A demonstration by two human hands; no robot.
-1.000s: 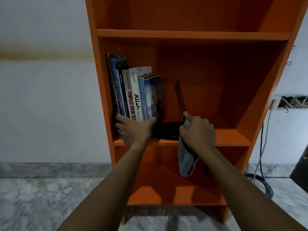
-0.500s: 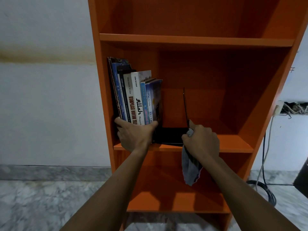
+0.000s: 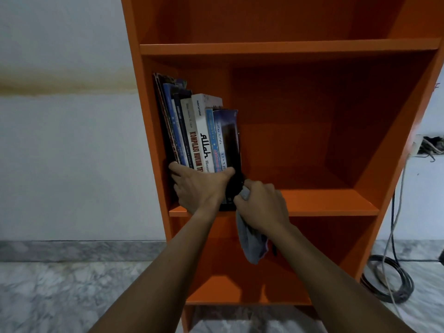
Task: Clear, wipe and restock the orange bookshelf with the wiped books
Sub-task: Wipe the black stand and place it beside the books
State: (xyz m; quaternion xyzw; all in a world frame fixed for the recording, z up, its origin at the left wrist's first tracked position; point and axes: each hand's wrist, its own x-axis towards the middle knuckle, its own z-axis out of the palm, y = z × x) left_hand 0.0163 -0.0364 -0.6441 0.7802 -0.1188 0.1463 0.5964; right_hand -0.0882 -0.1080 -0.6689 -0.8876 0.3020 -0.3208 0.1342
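The left hand [image 3: 201,188] is bracing the books [image 3: 199,131] at the left end of the orange bookshelf's [image 3: 324,209] middle shelf, fingers spread, thumb hooking their right side. The right hand [image 3: 262,207], fingers curling round a grey cloth [image 3: 249,243], is pressing a black book [image 3: 234,186] against them.

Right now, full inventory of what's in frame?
bookshelf: 1, orange, centre
books: several upright, blue, white and dark spines, left end of middle shelf
black book: 1, black, right end of that row
cloth: 1, grey, hangs below middle shelf's front edge
wall: 1, white, behind
floor: 1, grey-white marble, bottom
cables: 1 coil, dark and grey, floor right of bookshelf
outlet: 1, white, wall at right
left hand: 1, grips base of books
right hand: 1, grips cloth, at black book's lower edge
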